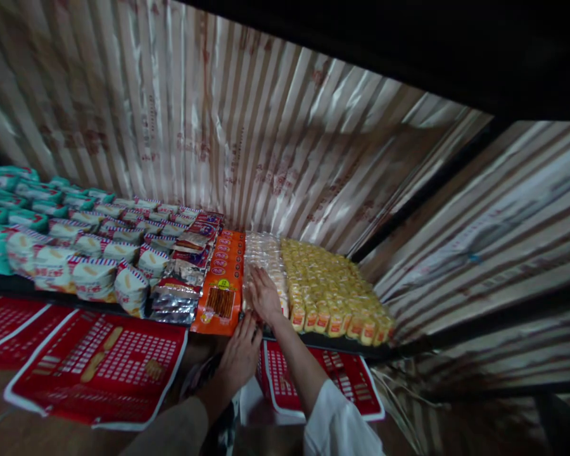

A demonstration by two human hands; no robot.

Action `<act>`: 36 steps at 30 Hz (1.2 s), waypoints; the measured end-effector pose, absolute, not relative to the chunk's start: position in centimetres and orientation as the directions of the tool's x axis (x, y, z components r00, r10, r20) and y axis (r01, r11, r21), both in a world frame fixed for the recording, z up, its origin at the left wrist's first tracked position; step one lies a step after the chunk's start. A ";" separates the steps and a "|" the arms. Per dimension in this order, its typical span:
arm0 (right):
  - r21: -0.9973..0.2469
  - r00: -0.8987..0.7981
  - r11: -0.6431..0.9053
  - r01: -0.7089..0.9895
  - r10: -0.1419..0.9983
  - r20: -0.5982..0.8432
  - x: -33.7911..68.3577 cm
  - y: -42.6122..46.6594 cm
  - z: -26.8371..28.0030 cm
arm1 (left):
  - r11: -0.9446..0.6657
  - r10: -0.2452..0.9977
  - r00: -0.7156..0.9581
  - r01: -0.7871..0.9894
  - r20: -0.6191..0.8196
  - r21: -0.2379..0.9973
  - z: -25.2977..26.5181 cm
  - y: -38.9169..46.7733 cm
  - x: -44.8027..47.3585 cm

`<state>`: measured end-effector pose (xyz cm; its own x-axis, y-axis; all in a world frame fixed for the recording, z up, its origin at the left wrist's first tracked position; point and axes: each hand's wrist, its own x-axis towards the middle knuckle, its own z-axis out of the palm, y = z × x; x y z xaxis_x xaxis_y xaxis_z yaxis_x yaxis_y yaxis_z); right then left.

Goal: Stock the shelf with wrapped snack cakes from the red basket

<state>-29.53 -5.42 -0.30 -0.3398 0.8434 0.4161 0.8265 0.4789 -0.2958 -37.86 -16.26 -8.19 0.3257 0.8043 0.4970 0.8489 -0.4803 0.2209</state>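
My right hand lies palm down on a row of pale packs in clear wrapping, fingers stretched forward. Lower and just to its left, my left hand rests at the front of that row, by the shelf edge, with its fingers extended; the fingertips are partly dim. Neither hand is seen to grasp anything. Left of the hands stands an orange package with a picture of brown sticks. On the right are rows of small yellow wrapped packs.
Silver and dark red packs, white bags with striped tops and green packs fill the shelf leftward. Red printed sheets hang below. Striped plastic sheeting covers the back; a dark post slants at right.
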 end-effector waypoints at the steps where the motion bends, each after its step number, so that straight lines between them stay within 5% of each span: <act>1: -0.335 -0.316 0.484 0.808 0.836 0.448 -29.3 -6.0 -0.1 | -0.478 0.800 0.319 0.851 0.508 0.218 -8.3 -16.2 -37.8; 10: -0.469 -0.243 0.530 0.706 0.804 0.542 -27.8 -13.5 -0.3 | -0.531 0.759 0.377 0.831 0.531 0.168 -9.0 -15.8 -37.3; 23: -0.598 -0.097 0.462 0.655 0.836 0.540 -28.2 -22.2 -4.3 | -0.437 0.892 0.420 0.715 0.164 0.546 -5.7 -19.7 -38.6; 36: -0.723 0.031 0.366 0.586 0.881 0.471 -32.4 -28.6 -5.8 | -0.356 0.904 0.427 0.709 0.032 0.609 -3.4 -26.4 -42.6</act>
